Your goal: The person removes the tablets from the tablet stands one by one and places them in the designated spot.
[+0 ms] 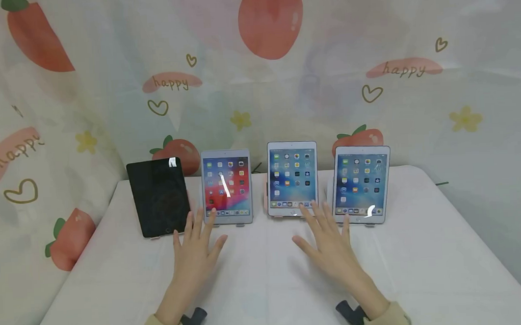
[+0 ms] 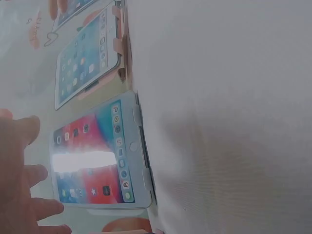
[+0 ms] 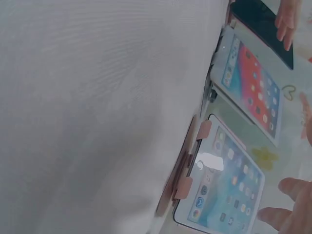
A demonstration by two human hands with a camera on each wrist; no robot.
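Both hands are well apart, each with its fingers spread and nothing gripped, above a table covered with white cloth (image 1: pixel 266 280). Ahead of them four tablets stand in a row, leaning back on stands. Left hand (image 1: pixel 196 256) is nearest to two of them: a black tablet (image 1: pixel 158 197) with a dark screen, ahead and to its left, and a white tablet with a red and blue screen (image 1: pixel 226 186), ahead and to its right. Seen from the head, its fingertips overlap the lower parts of these two; whether they touch cannot be told.

Right hand (image 1: pixel 331 244) has a white tablet with a blue screen (image 1: pixel 292 178) ahead and to its left, gripped at the lower edge by pink clips (image 3: pixel 184 187), and a second blue-screened tablet (image 1: pixel 362 184) ahead and to its right. Its fingertips overlap the near edges of both in the head view; contact there cannot be made out either. App icons show on all three lit screens, and bright glare lies across them.

Below each hand a beige sleeve (image 1: pixel 389 317) ends at the wrist, with a dark curved piece (image 1: pixel 351 314) on the inner side. Beyond the tablets, farthest from the hands, hangs a pale backdrop (image 1: pixel 257 94) printed with red fruit, yellow flowers, hearts and the word "happy".
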